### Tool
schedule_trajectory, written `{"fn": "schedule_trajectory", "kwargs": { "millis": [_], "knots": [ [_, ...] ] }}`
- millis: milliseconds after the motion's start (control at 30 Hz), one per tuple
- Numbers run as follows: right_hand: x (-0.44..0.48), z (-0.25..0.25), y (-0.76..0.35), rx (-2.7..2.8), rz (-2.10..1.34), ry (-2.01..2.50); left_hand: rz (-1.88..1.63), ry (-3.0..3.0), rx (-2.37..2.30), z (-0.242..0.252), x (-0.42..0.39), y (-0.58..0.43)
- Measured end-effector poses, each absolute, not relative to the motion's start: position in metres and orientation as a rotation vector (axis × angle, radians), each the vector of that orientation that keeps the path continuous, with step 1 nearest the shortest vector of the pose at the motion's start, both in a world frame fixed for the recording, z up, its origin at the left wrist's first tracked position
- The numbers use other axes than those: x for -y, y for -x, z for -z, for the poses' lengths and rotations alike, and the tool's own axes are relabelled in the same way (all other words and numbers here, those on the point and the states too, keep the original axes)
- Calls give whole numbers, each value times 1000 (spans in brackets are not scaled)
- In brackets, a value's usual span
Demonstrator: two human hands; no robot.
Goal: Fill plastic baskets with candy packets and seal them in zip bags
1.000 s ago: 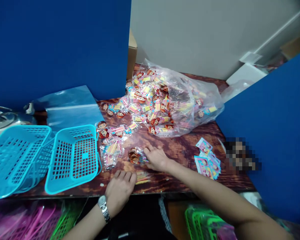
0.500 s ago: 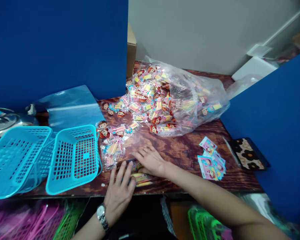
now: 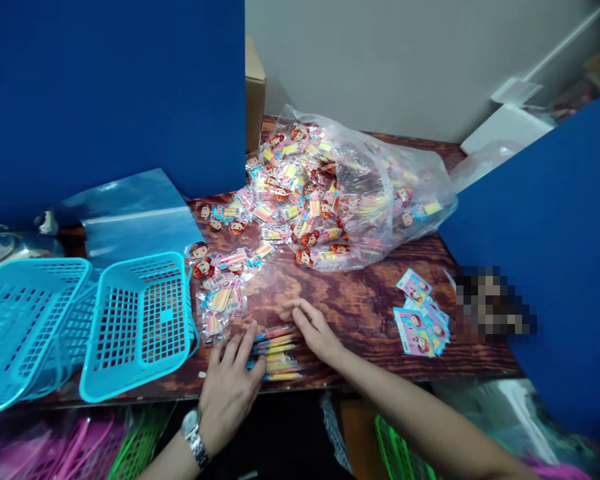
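Several slim, colourful packets (image 3: 279, 357) lie side by side near the table's front edge. My left hand (image 3: 233, 383), with a watch on the wrist, rests at their left ends, fingers spread and touching them. At their right ends is my right hand (image 3: 313, 327), its fingers loosely bent and apart, with nothing visible in it. Beyond the hands, a large clear bag (image 3: 420, 193) lies on its side, and a heap of small wrapped packs (image 3: 285, 193) with cartoon heads spills from its mouth. More wrapped packs (image 3: 220, 300) are left of the hands.
Light-blue baskets (image 3: 143, 327) stand on the left, beside a clear plastic sheet (image 3: 140, 213) and a metal lid (image 3: 10, 247). Cartoon cards (image 3: 420, 320) lie fanned at the right. Blue partitions (image 3: 110, 93) flank the wooden table (image 3: 355, 300). Pink and green baskets sit below its edge.
My right hand has moved slightly right and its fingers have curled more. My left hand has shifted a little left, and the row of slim packets between the hands is now more exposed.
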State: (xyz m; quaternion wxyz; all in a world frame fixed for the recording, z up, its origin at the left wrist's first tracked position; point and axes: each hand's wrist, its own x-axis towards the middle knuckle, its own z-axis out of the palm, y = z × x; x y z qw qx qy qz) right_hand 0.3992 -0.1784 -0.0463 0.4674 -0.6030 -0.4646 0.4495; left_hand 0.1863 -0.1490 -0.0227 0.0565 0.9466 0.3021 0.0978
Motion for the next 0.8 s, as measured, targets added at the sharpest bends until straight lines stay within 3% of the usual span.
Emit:
{"fn": "schedule_trajectory", "kwargs": {
  "millis": [267, 800],
  "knots": [
    [178, 58, -376, 805, -942, 1462, -381, -2818, -889, 24, 149, -187],
    [179, 52, -373, 777, -1129, 1415, -449, -2838, -921, 26, 149, -187]
  ]
}}
